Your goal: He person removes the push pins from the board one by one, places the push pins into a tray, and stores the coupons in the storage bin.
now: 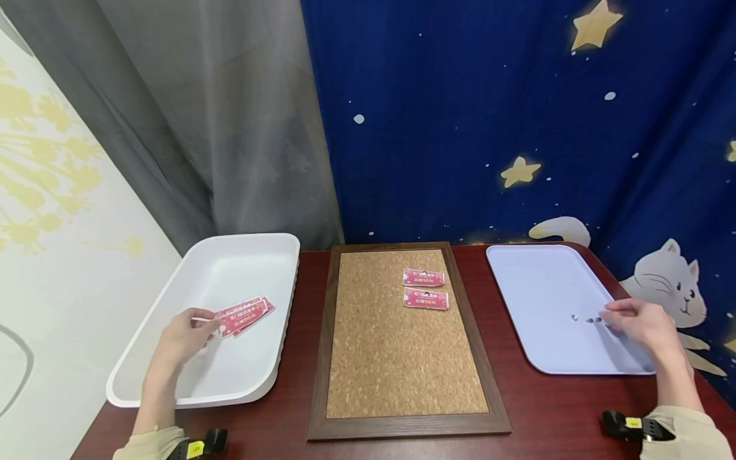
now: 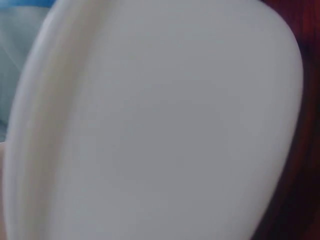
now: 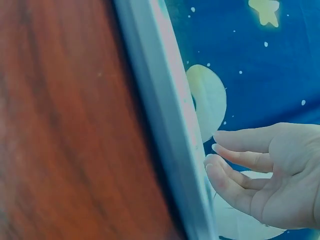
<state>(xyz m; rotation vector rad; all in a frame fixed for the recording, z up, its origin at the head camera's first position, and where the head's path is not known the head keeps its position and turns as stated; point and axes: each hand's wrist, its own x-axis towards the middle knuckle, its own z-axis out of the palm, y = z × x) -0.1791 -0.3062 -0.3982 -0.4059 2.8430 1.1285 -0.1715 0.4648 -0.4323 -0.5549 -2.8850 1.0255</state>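
In the head view my left hand reaches into the white bin at the left, its thumb and fingers pinching the left end of a pink coupon. More coupons lie fanned beneath that one. My right hand is low over the pale tray, fingertips beside a few small shiny pins. The right wrist view shows the fingers of that hand bent and slightly apart, with nothing seen between them. The left wrist view shows mostly the bin's outer wall, without the coupons.
Between bin and tray lies a wood-framed corkboard. Two pink coupons, an upper one and a lower one, are fixed at its upper right, each with a small dark dot. Curtains hang behind the dark red table.
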